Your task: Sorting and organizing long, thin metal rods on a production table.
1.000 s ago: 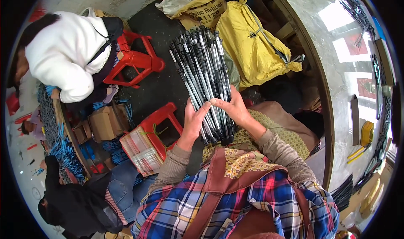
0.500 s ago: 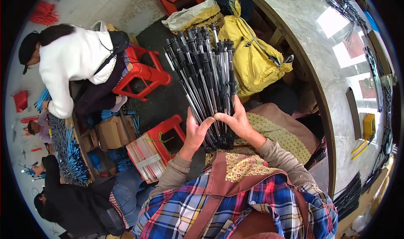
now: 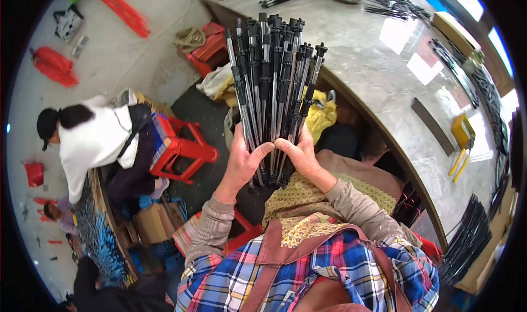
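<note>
A thick bundle of black metal rods [image 3: 270, 87] stands nearly upright in front of the person's chest, its capped tips fanning out slightly at the top, just off the curved edge of the grey stone worktable [image 3: 379, 76]. The left hand [image 3: 242, 161] wraps the bundle's lower end from the left, fingers curled around the rods with the thumb laid across the front; the right hand [image 3: 299, 157] clasps it from the right, fingers pressed together against the rods. Behind the bundle lies a yellow sack [image 3: 321, 114]. More black rods [image 3: 467, 243] lie along the worktable's right edge. To the left, a person in a white top [image 3: 96, 142] bends beside a red plastic stool [image 3: 178, 147].
</note>
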`<state>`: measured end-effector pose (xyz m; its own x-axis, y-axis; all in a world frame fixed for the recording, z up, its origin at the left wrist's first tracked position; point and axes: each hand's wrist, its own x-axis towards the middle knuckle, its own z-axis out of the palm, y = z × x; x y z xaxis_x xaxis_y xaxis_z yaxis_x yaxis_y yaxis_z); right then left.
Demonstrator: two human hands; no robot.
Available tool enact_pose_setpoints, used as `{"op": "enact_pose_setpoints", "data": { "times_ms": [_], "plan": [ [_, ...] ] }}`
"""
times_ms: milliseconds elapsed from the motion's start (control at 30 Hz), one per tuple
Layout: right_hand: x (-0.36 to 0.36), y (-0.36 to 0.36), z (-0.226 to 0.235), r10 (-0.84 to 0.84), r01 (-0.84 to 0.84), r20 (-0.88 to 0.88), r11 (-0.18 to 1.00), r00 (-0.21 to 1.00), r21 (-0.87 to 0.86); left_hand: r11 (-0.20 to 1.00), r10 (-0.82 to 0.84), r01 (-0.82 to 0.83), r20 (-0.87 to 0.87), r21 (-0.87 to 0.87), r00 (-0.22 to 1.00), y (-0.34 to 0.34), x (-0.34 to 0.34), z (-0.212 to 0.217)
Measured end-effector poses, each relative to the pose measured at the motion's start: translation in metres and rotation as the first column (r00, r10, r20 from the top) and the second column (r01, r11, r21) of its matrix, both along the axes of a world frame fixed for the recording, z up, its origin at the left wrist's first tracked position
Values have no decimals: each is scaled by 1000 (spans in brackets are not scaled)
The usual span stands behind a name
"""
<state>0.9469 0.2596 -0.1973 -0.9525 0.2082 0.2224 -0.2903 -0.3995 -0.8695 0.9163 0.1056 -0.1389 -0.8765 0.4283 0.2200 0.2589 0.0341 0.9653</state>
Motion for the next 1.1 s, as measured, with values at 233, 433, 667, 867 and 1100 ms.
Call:
{"op": "enact_pose_setpoints", "data": {
  "times_ms": [233, 433, 667, 867, 1100],
  "plan": [
    [-34, 57, 43, -245, 199, -170, 949, 954, -246, 960, -233, 193, -197, -204, 952, 83, -53, 78],
    [-33, 141, 76, -399, 272, -248, 865, 883, -423, 845, -503, 360, -358, -395, 787, 187, -81, 124],
    [-53, 239, 117, -674, 467, -237, 682, 700, -563, 611, -785, 673, -204, -418, 586, 331, -105, 187],
    [-56, 347, 135, -786, 497, -292, 584, 546, -642, 362, -924, 788, -85, -498, 372, 471, -117, 217],
    [-47, 465, 95, -911, 637, -191, 395, 366, -662, 123, -984, 797, 28, -592, 173, 634, -124, 182]
  ]
}}
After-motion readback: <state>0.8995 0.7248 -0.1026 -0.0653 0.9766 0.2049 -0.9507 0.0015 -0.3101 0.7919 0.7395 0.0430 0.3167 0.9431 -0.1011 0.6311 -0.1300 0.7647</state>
